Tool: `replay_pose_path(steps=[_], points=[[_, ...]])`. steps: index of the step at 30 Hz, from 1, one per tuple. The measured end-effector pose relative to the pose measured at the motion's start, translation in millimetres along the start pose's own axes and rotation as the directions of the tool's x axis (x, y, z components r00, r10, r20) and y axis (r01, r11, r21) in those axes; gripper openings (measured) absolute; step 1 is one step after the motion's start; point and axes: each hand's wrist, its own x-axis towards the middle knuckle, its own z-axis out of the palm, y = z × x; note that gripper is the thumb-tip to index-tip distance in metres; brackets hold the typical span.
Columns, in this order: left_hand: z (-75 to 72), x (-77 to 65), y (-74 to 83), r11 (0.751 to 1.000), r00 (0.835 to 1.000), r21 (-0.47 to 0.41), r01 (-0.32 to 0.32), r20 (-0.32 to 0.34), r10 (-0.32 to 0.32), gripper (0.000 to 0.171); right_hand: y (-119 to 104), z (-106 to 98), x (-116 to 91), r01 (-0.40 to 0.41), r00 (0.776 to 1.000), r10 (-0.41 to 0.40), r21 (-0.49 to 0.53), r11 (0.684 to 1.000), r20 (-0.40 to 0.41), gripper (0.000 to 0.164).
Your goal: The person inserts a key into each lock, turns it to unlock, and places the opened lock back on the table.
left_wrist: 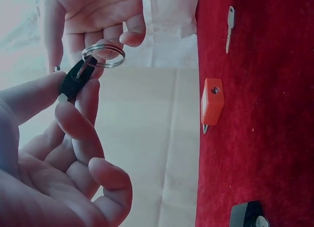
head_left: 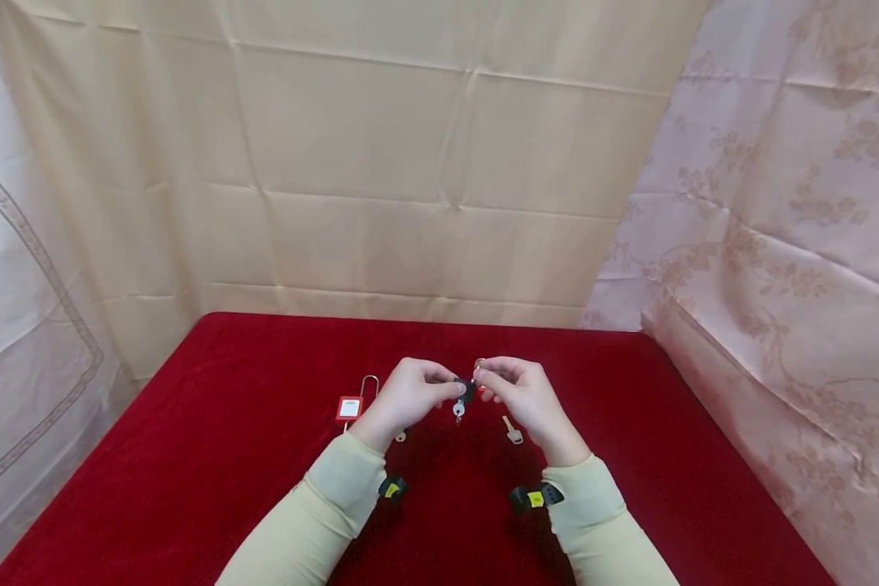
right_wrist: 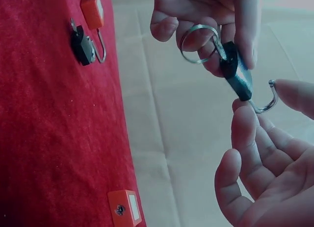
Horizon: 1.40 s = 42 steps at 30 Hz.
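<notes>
Held up over the red cloth is a small black padlock (right_wrist: 238, 77) whose thin metal shackle (right_wrist: 267, 107) stands open. My left hand (head_left: 413, 395) pinches the padlock body between thumb and fingers. A key ring (left_wrist: 105, 57) hangs from it, and in the head view a silver key (head_left: 458, 408) dangles below. The right hand (head_left: 523, 395) pinches the shackle, its thumb at the rounded tip and a finger near the base. A loose key (head_left: 513, 431) lies on the cloth below the right hand.
A red padlock (head_left: 349, 408) with a white label lies left of the left hand. Another red padlock (head_left: 482, 390) shows behind the right fingers. A second black padlock (right_wrist: 82, 45) lies by the label-bearing red one. Red cloth (head_left: 264, 488) covers the table; curtains hang behind.
</notes>
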Motion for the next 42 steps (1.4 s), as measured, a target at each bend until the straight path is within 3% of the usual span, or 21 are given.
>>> replay_pose_path(steps=[9, 17, 29, 42], points=[[-0.2, 1.9, -3.1, 0.992, 1.000, -0.126, 0.024, 0.017, -0.022, 0.013, 4, -11, 1, 0.037, 0.998, -0.043, 0.147, 0.988, 0.042, 0.029], [-0.4, 2.6, -1.4, 0.956, 1.000, -0.293, 0.008, -0.008, -0.011, 0.016, 8, -16, 4, 0.047, 0.999, -0.050, 0.204, 0.978, 0.013, 0.028], [-0.2, 2.6, -1.0, 0.952, 1.000, -0.305, 0.014, -0.016, -0.019, 0.018, 8, -16, 4, 0.039, 0.999, -0.040, 0.185, 0.982, 0.004, 0.028], [-20.7, 0.8, 0.6, 0.941, 0.996, -0.336, 0.035, -0.071, -0.062, 0.015, 5, -18, 2, 0.067, 0.998, -0.066, 0.126, 0.990, -0.009, 0.028]])
